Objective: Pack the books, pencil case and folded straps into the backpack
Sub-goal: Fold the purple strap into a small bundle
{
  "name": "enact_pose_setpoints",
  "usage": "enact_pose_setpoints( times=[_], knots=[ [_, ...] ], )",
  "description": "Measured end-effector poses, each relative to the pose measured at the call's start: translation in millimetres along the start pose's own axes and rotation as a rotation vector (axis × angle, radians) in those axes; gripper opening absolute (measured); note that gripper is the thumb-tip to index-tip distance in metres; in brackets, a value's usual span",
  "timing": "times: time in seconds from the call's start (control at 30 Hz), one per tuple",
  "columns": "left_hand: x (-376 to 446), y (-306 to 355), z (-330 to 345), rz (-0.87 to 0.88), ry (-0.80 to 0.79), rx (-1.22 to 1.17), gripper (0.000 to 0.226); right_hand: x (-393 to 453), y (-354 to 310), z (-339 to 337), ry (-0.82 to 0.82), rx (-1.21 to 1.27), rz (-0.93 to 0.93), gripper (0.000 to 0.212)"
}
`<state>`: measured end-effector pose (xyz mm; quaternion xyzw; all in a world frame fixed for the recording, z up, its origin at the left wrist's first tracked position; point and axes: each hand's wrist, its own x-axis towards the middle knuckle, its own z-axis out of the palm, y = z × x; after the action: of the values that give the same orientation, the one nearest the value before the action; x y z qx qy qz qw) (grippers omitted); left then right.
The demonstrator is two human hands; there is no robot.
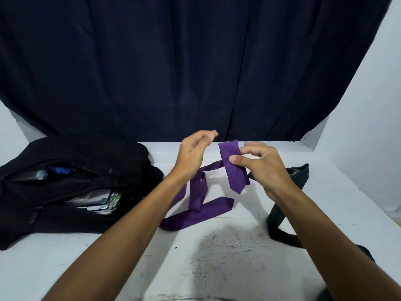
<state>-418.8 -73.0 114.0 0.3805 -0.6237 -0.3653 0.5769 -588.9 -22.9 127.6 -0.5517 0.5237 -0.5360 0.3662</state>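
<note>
Head view: your right hand pinches the folded end of the long purple fabric strap between thumb and fingers, lifted off the white table. The strap's tail loops down onto the table between your arms. Your left hand hangs beside it, fingers loosely curled, holding nothing. The open black fabric backpack lies left, books visible inside. A dark green strap lies right.
</note>
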Motion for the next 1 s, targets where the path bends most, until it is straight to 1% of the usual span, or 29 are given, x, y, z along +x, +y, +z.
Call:
enact_pose_setpoints(
  times=[0.07, 0.1, 0.2, 0.27, 0.33, 0.43, 0.47, 0.53, 0.57, 0.63, 0.7, 0.8, 0.9, 1.0],
  knots=[
    [1.0, 2.3, 10.1, 0.035, -0.14, -0.129, 0.032, 3.5, -9.6, -1.2, 0.018, 0.03, -0.067, 0.014],
    [0.6, 3.0, 15.7, 0.019, -0.173, -0.208, 0.035, 5.8, -13.9, -1.4, 0.015, 0.083, -0.091, 0.014],
    [-2.7, 3.7, 29.8, -0.082, -0.171, -0.352, 0.038, 9.7, -25.2, -2.1, -0.025, 0.29, -0.121, 0.01],
    [-4.5, 4.1, 34.6, -0.133, -0.174, -0.385, 0.037, 13.6, -29.4, -3.0, -0.016, 0.341, -0.079, 0.006],
    [-5.1, 4.8, 36.0, -0.158, -0.191, -0.409, 0.029, 17.4, -29.8, -3.3, -0.021, 0.375, -0.008, 0.004],
    [-4.0, 2.3, 32.6, -0.161, -0.197, -0.39, 0.007, 21.6, -28.7, -4.4, -0.052, 0.459, 0.094, 0.005],
    [-3.9, 0.6, 30.1, -0.16, -0.207, -0.368, 0.006, 23.3, -28.4, -5.4, -0.059, 0.485, 0.113, 0.006],
    [-4.7, -2.1, 24.9, -0.169, -0.241, -0.306, 0.023, 25.9, -30.0, -8.1, -0.078, 0.551, 0.147, 0.006],
    [-5.0, -4.0, 22.6, -0.175, -0.247, -0.273, 0.026, 27.6, -31.0, -9.7, -0.085, 0.582, 0.168, 0.006],
    [-6.3, -8.8, 20.9, -0.171, -0.214, -0.201, 0.018, 30.4, -31.7, -11.8, -0.093, 0.643, 0.221, 0.006],
    [-8.3, -10.1, 23.8, -0.183, -0.123, -0.162, 0.009, 32.4, -30.8, -12.3, -0.094, 0.688, 0.262, 0.006],
    [-8.0, -9.2, 29.8, -0.22, -0.02, -0.174, 0.013, 31.7, -24.4, -10.0, -0.102, 0.616, 0.289, 0.004],
    [-5.5, -5.1, 31.7, -0.274, 0.005, -0.226, 0.013, 27.6, -15.5, -4.4, -0.124, 0.552, 0.306, 0.004],
    [-3.0, -2.5, 28.6, -0.347, -0.012, -0.333, 0.009, 24.1, -9.0, -1.1, -0.137, 0.535, 0.333, 0.006]
  ],
)
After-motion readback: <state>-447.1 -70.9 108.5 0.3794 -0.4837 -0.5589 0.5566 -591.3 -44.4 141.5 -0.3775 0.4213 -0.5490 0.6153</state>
